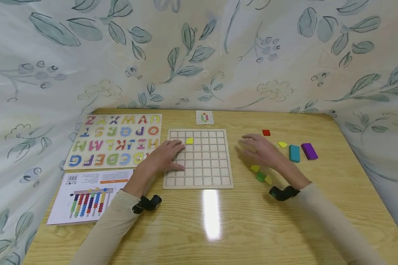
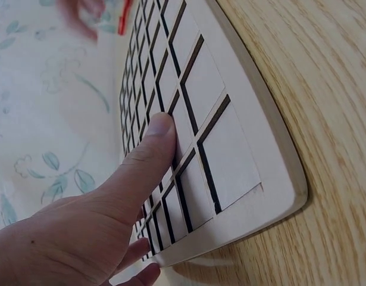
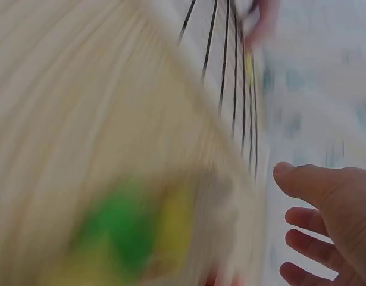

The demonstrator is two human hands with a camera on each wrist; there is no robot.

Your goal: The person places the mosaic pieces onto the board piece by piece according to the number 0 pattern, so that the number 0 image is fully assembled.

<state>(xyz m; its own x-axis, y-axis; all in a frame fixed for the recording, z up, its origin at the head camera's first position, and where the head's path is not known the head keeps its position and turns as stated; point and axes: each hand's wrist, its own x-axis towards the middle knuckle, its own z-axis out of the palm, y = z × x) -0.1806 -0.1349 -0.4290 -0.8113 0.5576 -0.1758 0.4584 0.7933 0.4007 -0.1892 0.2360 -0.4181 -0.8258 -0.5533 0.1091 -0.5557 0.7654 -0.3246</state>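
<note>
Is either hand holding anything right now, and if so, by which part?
Nothing is visibly held: the right hand is empty, and the left hand lies over the left side of the grid board without a visible grip.

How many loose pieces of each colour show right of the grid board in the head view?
Red piece: 1
Yellow pieces: 3
Green piece: 1
Teal block: 1
Purple block: 1
Total: 7
</note>
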